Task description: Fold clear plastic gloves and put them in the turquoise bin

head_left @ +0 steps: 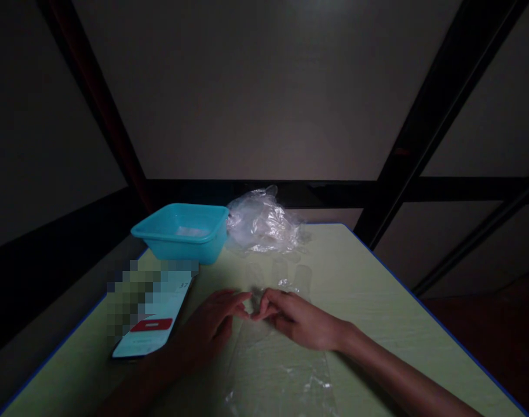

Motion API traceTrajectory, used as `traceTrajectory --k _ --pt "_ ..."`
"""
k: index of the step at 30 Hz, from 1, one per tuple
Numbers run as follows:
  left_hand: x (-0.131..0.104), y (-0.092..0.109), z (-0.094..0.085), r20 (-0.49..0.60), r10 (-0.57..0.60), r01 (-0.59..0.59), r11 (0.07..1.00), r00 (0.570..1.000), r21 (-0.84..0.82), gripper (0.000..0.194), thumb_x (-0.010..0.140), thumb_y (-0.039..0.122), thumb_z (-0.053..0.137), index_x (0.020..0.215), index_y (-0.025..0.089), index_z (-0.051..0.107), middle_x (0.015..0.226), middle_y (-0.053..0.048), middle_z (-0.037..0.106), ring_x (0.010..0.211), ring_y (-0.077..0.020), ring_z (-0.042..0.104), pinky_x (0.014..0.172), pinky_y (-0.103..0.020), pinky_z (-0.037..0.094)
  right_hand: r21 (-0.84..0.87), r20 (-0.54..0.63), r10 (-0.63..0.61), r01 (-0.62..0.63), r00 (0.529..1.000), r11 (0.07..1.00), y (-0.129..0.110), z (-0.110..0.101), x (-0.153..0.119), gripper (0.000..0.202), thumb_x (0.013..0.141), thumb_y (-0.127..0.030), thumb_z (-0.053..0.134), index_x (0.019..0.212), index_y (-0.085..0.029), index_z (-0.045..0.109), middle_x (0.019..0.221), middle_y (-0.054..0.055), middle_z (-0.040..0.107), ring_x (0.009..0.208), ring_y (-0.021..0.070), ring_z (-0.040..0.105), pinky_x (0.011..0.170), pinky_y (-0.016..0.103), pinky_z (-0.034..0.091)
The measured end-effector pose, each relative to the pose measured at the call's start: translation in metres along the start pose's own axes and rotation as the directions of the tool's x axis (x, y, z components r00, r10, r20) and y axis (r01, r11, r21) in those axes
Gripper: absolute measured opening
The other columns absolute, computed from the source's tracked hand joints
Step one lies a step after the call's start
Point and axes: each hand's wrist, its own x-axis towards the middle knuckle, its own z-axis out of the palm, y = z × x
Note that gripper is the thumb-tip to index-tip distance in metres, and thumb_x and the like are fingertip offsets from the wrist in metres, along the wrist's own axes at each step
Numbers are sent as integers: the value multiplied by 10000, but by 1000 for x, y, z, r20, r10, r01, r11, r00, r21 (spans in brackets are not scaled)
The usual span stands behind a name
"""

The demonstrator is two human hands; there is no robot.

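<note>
Head camera, watched from my seat far off: two bare hands meet low in the middle of the view, over a thin, clear plastic glove (284,365) lying flat on a pale yellow-green table (377,301) with a blue edge. So sheer is the glove that the table's colour shows through; I make it out by faint outlines, creases and small white glints. Its rounded finger shapes point away, beyond the right hand (296,321), and its wide body spreads below both hands toward the near edge of the view.

My left hand (221,313) has its fingers loosely bent, their tips reaching toward the right hand. That right hand is curled, fingertips drawn in close to the left ones with a narrow space between. I cannot tell whether either hand pinches the film.

To the left of the left hand lies a phone (155,339), its lit screen pale with a red button, the upper part blurred into blocks. Farther ahead of that hand stands a turquoise basin (203,253) with something whitish inside. Straight ahead of both hands, touching or just beside the basin, sits a crumpled, shiny heap of clear plastic (266,226).
</note>
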Motion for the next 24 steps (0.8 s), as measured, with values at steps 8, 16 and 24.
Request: traceTrajectory --k 8,16,24 --pt "1 1 2 -35 40 -39 999 999 10 528 768 14 328 1246 230 384 907 -11 695 929 -175 614 888 -376 456 42 -19 90 -89 996 995 -2 -22 -23 250 749 40 406 856 -168 496 917 66 625 916 166 611 809 327 474" --pt "0 2 3 -33 65 -64 997 997 36 498 789 13 336 1229 242 388 933 -7 685 948 -168 610 883 -377 468 83 -85 113 -106 990 991 3 -30 -44 196 761 -9 416 848 -171 485 918 74 655 909 167 620 772 316 469" --pt "1 4 3 -40 70 -68 996 997 58 487 776 11 326 1196 234 434 942 -21 673 935 -160 615 873 -354 488 55 -205 128 -119 970 991 6 -44 -54 222 725 -28 405 847 -162 534 923 78 688 887 171 629 758 321 450"
